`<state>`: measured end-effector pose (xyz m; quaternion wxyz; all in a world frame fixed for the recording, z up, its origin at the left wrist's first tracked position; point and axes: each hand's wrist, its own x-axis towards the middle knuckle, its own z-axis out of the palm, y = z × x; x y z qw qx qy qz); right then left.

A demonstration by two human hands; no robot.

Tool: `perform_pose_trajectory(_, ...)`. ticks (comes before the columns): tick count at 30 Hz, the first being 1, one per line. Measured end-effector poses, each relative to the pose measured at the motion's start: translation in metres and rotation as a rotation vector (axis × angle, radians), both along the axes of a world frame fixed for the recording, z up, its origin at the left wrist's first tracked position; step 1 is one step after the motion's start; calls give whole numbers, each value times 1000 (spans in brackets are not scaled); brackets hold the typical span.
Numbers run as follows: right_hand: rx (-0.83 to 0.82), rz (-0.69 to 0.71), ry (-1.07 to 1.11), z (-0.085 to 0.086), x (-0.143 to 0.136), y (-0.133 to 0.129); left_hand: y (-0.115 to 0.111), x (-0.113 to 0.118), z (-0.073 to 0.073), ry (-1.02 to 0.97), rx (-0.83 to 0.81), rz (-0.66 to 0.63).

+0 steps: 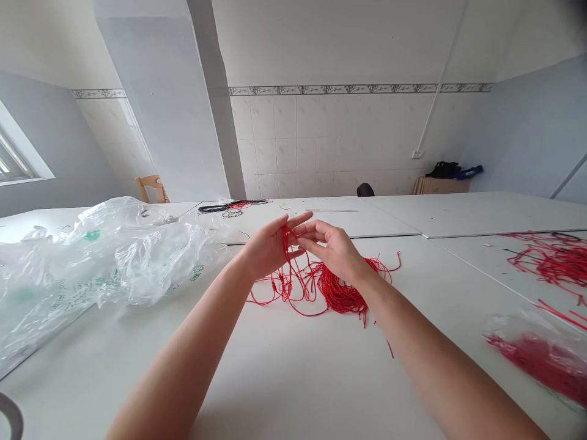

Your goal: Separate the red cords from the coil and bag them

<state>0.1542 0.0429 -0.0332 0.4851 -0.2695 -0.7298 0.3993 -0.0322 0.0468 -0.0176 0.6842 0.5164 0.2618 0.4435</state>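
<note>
Red cord [285, 239] hangs looped over the fingers of my left hand [270, 247], which is raised above the table with some fingers stretched out and the cord held near the thumb. My right hand [331, 244] pinches a strand of the same cord between thumb and fingertips, close to the left fingers. Below and behind both hands lies a coiled bundle of red cord [342, 296], partly covered by my right hand and wrist. Loose knotted strands [285, 287] spread to its left.
Crumpled clear plastic bags [151, 263] cover the left side of the white table [275, 366]. Black cords [220, 208] lie at the back. On the right are a red cord pile [557, 260] and a bag of red material [545, 360].
</note>
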Motion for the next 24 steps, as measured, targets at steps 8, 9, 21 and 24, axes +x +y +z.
perform_pose_trajectory(8,-117,72,-117,-3,-1,-3,-4,4,6,-67,-61,151)
perform_pose_trajectory(9,-116,81,-129,-4,-1,-4,-5,5,7,-79,-65,160)
perform_pose_trajectory(21,-131,110,-223,-8,-4,-4,-13,14,16,-304,-90,233)
perform_pose_trajectory(24,-123,109,-231,-10,-7,-5,-16,17,20,-385,-127,288)
